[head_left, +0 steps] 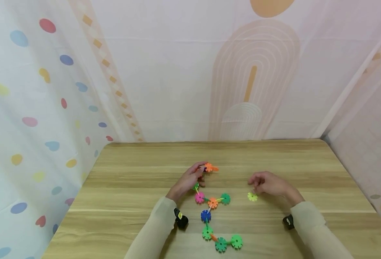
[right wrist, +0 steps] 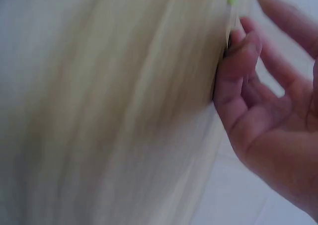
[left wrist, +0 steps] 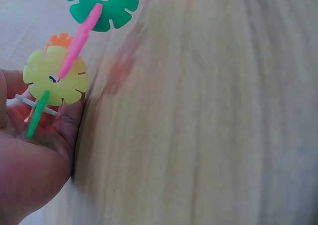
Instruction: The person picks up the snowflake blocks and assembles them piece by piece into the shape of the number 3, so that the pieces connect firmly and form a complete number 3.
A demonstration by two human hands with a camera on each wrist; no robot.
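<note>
Head view: my left hand [head_left: 190,178] pinches the flower-disc chain [head_left: 212,203]; a jerk could snap it. My right hand [head_left: 268,183], fingers relaxed, touches a yellow disc [head_left: 252,196].

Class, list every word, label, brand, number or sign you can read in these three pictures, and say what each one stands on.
There are none: no readable text in any view.
The flower-shaped discs, the wooden table and the curtains carry only colours and patterns.
The left hand and right hand bear no writing; both wrist views are too blurred to show any lettering.
</note>
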